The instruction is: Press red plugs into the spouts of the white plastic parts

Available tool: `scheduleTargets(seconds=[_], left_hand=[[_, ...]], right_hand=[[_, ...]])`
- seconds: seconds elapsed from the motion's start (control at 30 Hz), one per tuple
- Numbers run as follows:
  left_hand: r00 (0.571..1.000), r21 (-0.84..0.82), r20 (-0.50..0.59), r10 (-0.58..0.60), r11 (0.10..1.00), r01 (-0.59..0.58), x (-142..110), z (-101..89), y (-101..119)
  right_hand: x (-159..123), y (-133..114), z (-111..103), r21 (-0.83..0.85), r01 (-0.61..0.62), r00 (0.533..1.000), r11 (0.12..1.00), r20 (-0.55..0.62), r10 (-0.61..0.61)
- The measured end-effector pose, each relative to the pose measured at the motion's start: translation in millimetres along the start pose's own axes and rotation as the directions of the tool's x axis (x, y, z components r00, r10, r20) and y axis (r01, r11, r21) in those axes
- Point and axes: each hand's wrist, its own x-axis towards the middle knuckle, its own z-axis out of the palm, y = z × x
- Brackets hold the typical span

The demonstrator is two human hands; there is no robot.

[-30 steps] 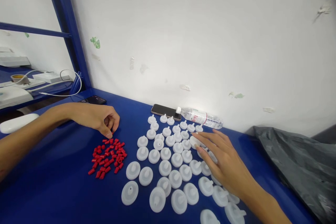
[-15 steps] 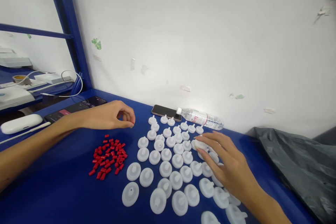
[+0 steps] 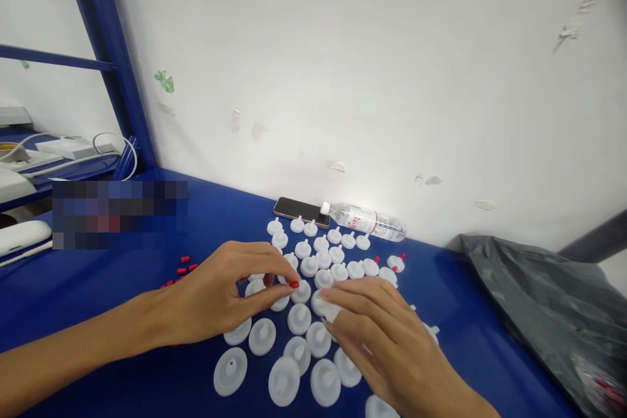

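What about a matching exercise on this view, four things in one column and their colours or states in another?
1. Left hand
2. Right hand
3. Bottle
4. Plastic bag

A. Dark grey
B. Holding a white disc
C. Clear, lying on its side
D. Pinching a small red piece

Pairs: 1-D, 2-B, 3-C, 4-A

The white discs (image 3: 284,381) look plastic — smooth, faintly matt.

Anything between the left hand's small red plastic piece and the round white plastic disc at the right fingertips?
Nothing visible blocks the red piece from the disc at the right hand; other white discs show between, lying on the blue table.
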Motion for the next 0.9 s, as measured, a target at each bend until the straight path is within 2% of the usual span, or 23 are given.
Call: scheduleTargets(seconds=[0.17,0.33,0.43,0.57,0.67,0.73,0.83,0.9], left_hand=[[0.998,-0.075,0.006,0.07,0.995,-0.07,-2,7.7,8],[0.998,-0.127,0.063,0.028,0.992,-0.019,-4,11.8,13],[0.998,-0.171,0.065,0.018,0.985,-0.006,-4,12.2,15],[0.987,-0.191,0.116,-0.11,0.973,0.131,-4,10.5,20],[0.962,-0.144,0.125,-0.241,0.955,0.258,-7,9.9,25],[0.965,-0.14,0.102,-0.241,0.957,0.254,-13,10.8,29],[0.98,-0.116,0.076,-0.181,0.975,0.189,-29,13.6,32],[0.98,-0.111,0.118,-0.159,0.979,0.172,-41,15.3,33]], right_hand=[[2,-4,0,0.0,0.007,1.0,1.0,-0.013,-0.007],[4,-7,4,0.047,0.014,0.999,0.999,-0.035,-0.012],[3,-8,4,0.017,0.03,0.999,0.999,-0.043,-0.029],[6,-10,-6,-0.025,0.079,0.994,0.997,-0.07,-0.08],[7,-13,-11,-0.012,0.087,0.996,0.996,-0.018,-0.087],[2,-16,-7,-0.013,0.088,0.996,0.996,-0.025,-0.088],[-10,-24,9,-0.057,0.124,0.983,0.991,-0.129,-0.131],[-19,-30,21,-0.095,0.154,0.974,0.983,-0.152,-0.168]])
